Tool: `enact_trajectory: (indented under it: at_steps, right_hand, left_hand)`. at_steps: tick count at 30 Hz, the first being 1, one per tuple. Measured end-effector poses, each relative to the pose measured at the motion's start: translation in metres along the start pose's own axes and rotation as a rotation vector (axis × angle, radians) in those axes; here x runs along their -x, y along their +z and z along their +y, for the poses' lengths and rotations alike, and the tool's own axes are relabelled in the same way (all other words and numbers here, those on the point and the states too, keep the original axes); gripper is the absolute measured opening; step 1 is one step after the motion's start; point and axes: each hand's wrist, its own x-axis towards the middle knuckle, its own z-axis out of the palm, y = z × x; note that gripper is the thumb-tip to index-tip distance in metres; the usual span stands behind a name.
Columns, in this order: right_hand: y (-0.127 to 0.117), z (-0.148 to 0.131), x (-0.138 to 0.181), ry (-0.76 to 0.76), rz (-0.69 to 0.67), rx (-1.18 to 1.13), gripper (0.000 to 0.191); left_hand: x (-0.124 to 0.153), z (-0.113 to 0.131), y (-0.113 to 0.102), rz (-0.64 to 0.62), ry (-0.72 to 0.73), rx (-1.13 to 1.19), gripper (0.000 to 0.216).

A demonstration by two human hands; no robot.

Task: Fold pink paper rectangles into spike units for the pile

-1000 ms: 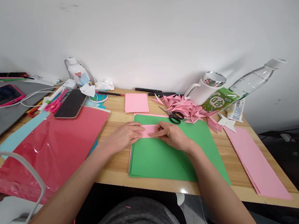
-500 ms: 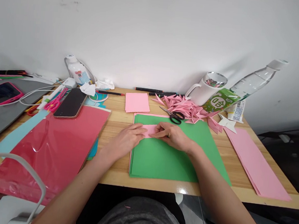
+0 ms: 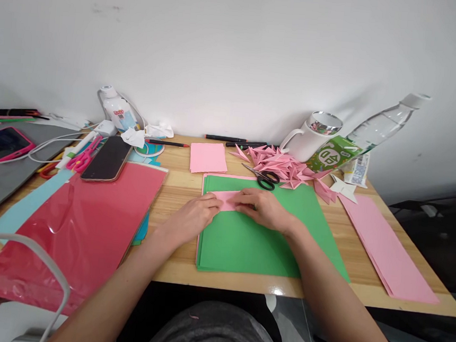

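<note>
A small folded piece of pink paper (image 3: 228, 200) lies on a stack of green paper (image 3: 261, 248). My left hand (image 3: 198, 214) is closed on its left end, fingertips pressed to the paper. At the other end, the bent fingers of my right hand (image 3: 262, 207) grip the same piece, partly hiding it. Black-handled scissors (image 3: 266, 179) rest just beyond my right hand, across the top edge of the green stack. Behind the stack sits a pile of pink paper squares (image 3: 209, 157).
Folded pink paper pieces (image 3: 280, 165) are heaped by a white mug (image 3: 313, 137), a green carton (image 3: 333, 154) and a leaning water bottle (image 3: 388, 121). Pink strips (image 3: 389, 249) lie at right. A phone (image 3: 107, 159) and red paper in plastic (image 3: 87, 228) occupy the left.
My left fingers have shifted slightly, showing more of the pink paper's left end. My right hand keeps nearly the same place. The view has moved a little.
</note>
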Motion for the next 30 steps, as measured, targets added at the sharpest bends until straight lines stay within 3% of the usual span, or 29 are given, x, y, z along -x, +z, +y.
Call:
enact_trajectory:
  at_steps: [5, 9, 14, 30]
  right_hand:
    - [0.002, -0.011, -0.006, 0.180, 0.034, 0.076, 0.029]
    - [0.007, -0.017, -0.009, 0.201, 0.052, 0.212, 0.033]
    - [0.011, -0.027, -0.010, 0.224, 0.027, 0.377, 0.032]
    - [0.020, -0.041, -0.009, 0.310, -0.122, 0.599, 0.039]
  left_hand:
    - [-0.008, 0.003, 0.001, 0.063, -0.079, -0.011, 0.020]
    - [-0.013, 0.003, 0.009, 0.104, -0.134, -0.107, 0.025]
    - [-0.017, 0.010, 0.022, 0.037, -0.139, -0.303, 0.028]
    - [-0.021, 0.020, 0.017, 0.007, -0.245, -0.189, 0.029]
